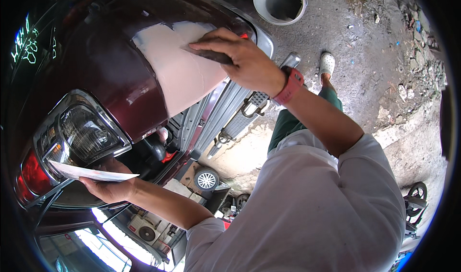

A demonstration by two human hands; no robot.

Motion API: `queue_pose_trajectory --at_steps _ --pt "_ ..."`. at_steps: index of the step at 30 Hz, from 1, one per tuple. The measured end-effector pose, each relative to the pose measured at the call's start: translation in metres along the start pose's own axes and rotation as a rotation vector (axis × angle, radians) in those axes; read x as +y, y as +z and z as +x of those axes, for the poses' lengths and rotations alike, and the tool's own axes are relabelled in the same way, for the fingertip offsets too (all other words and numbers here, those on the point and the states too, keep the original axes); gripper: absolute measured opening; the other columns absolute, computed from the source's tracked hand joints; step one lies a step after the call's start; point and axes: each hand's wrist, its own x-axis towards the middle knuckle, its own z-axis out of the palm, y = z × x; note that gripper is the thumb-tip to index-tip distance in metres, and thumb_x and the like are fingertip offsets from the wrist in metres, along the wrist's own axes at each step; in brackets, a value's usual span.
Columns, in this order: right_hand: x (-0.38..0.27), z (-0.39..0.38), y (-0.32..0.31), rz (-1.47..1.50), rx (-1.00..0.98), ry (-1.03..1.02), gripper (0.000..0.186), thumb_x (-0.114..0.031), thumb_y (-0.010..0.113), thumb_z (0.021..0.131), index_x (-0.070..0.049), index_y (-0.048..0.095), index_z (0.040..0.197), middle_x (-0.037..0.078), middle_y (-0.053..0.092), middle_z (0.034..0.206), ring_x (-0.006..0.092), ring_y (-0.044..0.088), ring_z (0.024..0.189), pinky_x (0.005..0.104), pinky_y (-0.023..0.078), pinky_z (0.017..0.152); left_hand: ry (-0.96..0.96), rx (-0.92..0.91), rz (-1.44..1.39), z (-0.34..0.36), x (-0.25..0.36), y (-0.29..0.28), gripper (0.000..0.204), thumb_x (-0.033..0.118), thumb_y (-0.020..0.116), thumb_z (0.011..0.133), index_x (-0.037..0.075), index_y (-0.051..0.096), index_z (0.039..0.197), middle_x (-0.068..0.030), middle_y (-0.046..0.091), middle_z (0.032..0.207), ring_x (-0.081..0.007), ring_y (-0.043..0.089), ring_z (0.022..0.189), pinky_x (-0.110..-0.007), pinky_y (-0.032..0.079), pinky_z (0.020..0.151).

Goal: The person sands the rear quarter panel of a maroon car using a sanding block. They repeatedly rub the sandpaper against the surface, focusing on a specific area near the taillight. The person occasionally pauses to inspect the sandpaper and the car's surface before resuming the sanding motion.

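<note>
My right hand [242, 63], with a red watch on the wrist, grips a dark flat tool [211, 56] against a pale pink coated patch [165, 75] on the maroon car body [110, 56]. The tool's exact kind is unclear. Low at the left, my left hand [113, 188] holds a thin pale board or sheet [91, 172] beside the chrome-rimmed tail lamp [84, 128], its fingers partly hidden behind it.
A white bucket [295, 5] stands on the rough ground [370, 65] beyond the car. A metal step [240, 121] runs along the car. A loose wheel [206, 180] and clutter lie below. Rubble [422, 56] and a small wheeled item [415, 200] are at the right.
</note>
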Motion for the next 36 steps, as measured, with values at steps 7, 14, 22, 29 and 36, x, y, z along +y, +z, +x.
queue_pose_trajectory --at_steps 7,14,22,29,36 --pt "-0.003 -0.043 0.036 -0.177 0.113 0.064 0.085 0.014 0.065 0.067 -0.026 0.061 0.143 0.003 0.055 0.14 0.0267 0.048 0.139 0.0515 0.032 0.112 -0.007 0.02 0.029 0.003 0.003 -0.015 0.028 0.027 0.061 0.1 0.001 0.07 0.099 -0.0067 0.062 0.076 -0.0191 0.059 0.078 -0.044 0.049 0.088" --pt "0.019 -0.076 0.08 -0.282 0.211 -0.022 0.079 -0.002 0.083 0.07 -0.027 0.061 0.142 0.004 0.056 0.14 0.0283 0.041 0.148 0.0613 0.026 0.117 0.095 0.132 0.039 -0.007 -0.007 0.024 0.028 0.026 0.06 0.101 0.002 0.066 0.087 0.0002 0.051 0.064 -0.0083 0.036 0.045 -0.023 0.04 0.055" --pt "0.032 -0.095 0.105 -0.224 0.219 -0.051 0.08 0.004 0.081 0.066 -0.027 0.064 0.138 0.006 0.054 0.138 0.0333 0.035 0.151 0.0668 0.019 0.121 0.039 -0.062 -0.035 -0.002 -0.005 0.005 0.024 0.022 0.058 0.102 0.0 0.066 0.101 0.0033 0.053 0.064 -0.0046 0.031 0.043 -0.018 0.033 0.049" --pt "0.045 -0.114 0.107 -0.341 0.098 -0.099 0.093 -0.011 0.091 0.062 -0.033 0.056 0.145 0.001 0.052 0.144 0.0295 0.033 0.152 0.0682 0.02 0.119 0.03 0.04 -0.01 -0.002 -0.005 0.01 0.042 0.022 0.06 0.099 -0.004 0.062 0.131 -0.0148 0.069 0.111 -0.017 0.067 0.082 -0.022 0.05 0.07" --pt "0.021 -0.059 0.021 -0.23 0.402 0.063 0.064 0.001 0.066 0.08 -0.024 0.062 0.138 0.005 0.054 0.141 0.0306 0.052 0.133 0.054 0.036 0.108 -0.016 0.043 0.032 -0.004 0.001 -0.003 0.049 0.029 0.058 0.102 -0.007 0.055 0.136 -0.0162 0.065 0.112 -0.0213 0.065 0.087 -0.034 0.056 0.079"
